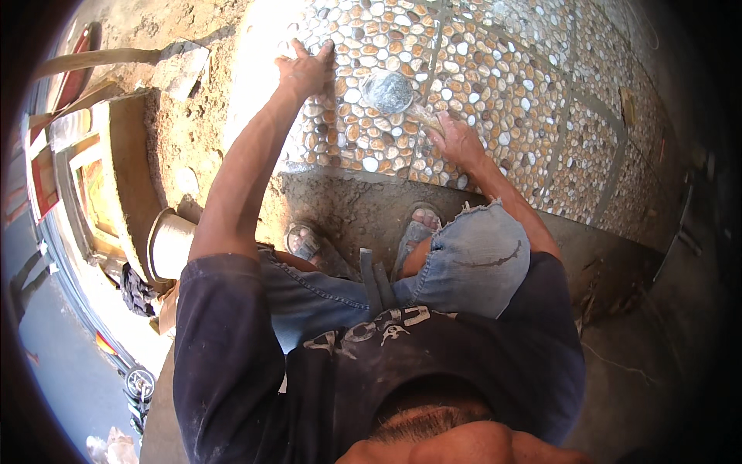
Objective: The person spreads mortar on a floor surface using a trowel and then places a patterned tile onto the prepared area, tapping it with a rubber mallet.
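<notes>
My right hand point(456, 141) is closed round the pale handle of a mallet point(386, 92). Its round grey head lies over the pebble-patterned tiles point(495, 89); whether it touches them I cannot tell. To the left, my left hand point(304, 69) rests on the same tiling with its fingers spread and nothing in it. Brown, tan and white pebbles cover the tile faces, and grey joint lines run between them. Bright sunlight washes out the far left part of the tiling.
A shovel point(182, 68) with a wooden handle lies on sandy ground at the far left. Nearer stand a box-like wooden frame point(124, 166) and a pale bucket point(170, 243). My sandalled feet are on rough mortar along the tiles' near edge. A motorbike point(139, 384) shows at lower left.
</notes>
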Demonstrator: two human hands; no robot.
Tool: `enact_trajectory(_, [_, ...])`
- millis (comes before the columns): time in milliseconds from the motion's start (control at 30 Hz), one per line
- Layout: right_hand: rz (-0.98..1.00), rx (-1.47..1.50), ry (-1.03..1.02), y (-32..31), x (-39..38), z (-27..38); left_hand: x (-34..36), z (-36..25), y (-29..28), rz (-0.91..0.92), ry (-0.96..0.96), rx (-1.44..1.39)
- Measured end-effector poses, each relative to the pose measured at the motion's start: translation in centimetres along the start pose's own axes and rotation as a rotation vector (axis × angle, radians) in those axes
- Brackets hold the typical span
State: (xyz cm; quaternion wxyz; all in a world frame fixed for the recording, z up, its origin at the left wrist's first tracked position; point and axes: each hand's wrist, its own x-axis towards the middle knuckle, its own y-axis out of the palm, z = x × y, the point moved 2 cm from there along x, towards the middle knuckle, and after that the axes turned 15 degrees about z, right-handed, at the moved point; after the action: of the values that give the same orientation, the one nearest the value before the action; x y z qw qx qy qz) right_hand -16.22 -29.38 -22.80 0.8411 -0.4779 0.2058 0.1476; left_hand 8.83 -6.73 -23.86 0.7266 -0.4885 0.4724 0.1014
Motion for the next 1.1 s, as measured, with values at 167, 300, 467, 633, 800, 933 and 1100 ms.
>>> enact_trajectory(167, [0.035,-0.025,0.006,0.4,-1.4,1.1,-0.6,0.0,-0.6,0.023,0.014,-0.003])
enact_trajectory(300, [0.019,-0.001,-0.088,1.0,-1.3,2.6,0.1,0.1,0.3,0.002,-0.005,-0.023])
enact_trajectory(467, [0.310,0.059,-0.030,2.5,0.3,4.0,0.8,0.3,0.8,-0.029,-0.007,-0.029])
enact_trajectory(633, [0.372,0.135,-0.066,3.3,-0.2,5.4,-0.1,-0.3,-0.1,0.000,0.039,-0.020])
enact_trajectory(800, [0.339,0.163,-0.168,2.3,-0.8,7.0,0.8,0.1,0.8,-0.009,-0.009,-0.013])
enact_trajectory(933, [0.308,0.163,-0.190,3.3,-1.3,5.6,0.1,-0.5,0.0,0.027,0.001,-0.006])
enact_trajectory(1100, [0.254,0.206,-0.212,3.2,-2.5,6.1,0.1,-0.2,0.8,0.025,0.000,-0.022])
